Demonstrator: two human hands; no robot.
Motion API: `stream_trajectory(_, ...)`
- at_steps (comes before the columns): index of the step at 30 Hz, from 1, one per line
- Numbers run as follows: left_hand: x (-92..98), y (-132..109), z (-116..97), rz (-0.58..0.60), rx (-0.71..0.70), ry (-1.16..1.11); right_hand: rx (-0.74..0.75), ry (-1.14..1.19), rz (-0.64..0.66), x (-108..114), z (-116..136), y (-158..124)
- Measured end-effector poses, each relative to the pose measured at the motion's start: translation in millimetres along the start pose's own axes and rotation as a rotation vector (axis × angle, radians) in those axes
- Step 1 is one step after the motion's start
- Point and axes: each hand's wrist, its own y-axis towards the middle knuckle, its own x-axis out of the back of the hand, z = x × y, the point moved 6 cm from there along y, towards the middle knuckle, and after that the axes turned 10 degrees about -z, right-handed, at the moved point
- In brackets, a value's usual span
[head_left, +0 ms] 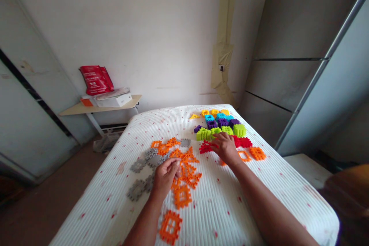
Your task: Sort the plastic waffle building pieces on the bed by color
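Observation:
My left hand [167, 173] is closed with curled fingers beside a loose heap of orange interlocking tiles [188, 173]; whatever its fingers may hold is hidden. Grey interlocking tiles [138, 166] lie on its left. My right hand [225, 147] reaches over the red interlocking tiles [205, 147], its fingers stretched out and partly covering them. Under its wrist an orange tile pokes out. More red tiles [243, 142] sit to its right, with an orange square frame [244, 156] and a stacked orange tile [258, 153] nearer me.
Beyond the right hand, rows of lime green [240, 130], purple [211, 124], blue [209, 117] and yellow tiles [205, 112] run back along the white quilted tabletop [138, 130]. A single orange window tile [170, 227] lies near me. A refrigerator [282, 77] stands on the right.

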Motion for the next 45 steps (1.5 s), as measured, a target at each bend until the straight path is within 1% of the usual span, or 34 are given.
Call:
stream_trajectory(4,0.8,0,2,0.004,0.003,0.003,0.001,-0.035,0.068,-6,3,-2)
stream_trajectory(11,-0.2,1,3,0.015,-0.015,0.01,-0.026,-0.069,0.122,-15,1,-5)
stream_trajectory(18,0.6,1,6,0.032,-0.013,0.018,-0.029,-0.108,0.17,-18,1,-5)
stream_trajectory(22,0.3,0,6,0.029,-0.008,0.015,-0.026,-0.128,0.18,-20,2,-6)
stream_trajectory(26,1.9,1,2,-0.008,-0.024,0.022,-0.011,-0.137,0.159,-19,3,-6)
stream_trajectory(29,11.8,4,-3,-0.113,-0.07,0.075,0.024,-0.112,0.093,-14,7,-4)
stream_trajectory(32,30.6,9,-7,-0.295,-0.122,0.146,0.079,-0.046,-0.028,-5,14,-2)
stream_trajectory(35,49.9,14,-11,-0.448,-0.159,0.204,0.164,0.061,-0.135,3,27,-2)
stream_trajectory(37,62.3,17,-12,-0.521,-0.17,0.23,0.247,0.149,-0.158,4,40,-5)
stream_trajectory(38,69.0,18,-13,-0.554,-0.17,0.235,0.291,0.192,-0.147,3,46,-8)
stream_trajectory(40,85.1,21,-13,-0.633,-0.173,0.229,0.369,0.26,-0.086,-1,60,-13)
stream_trajectory(45,132.6,26,-10,-0.839,-0.164,0.207,0.473,0.279,0.145,-20,83,-27)
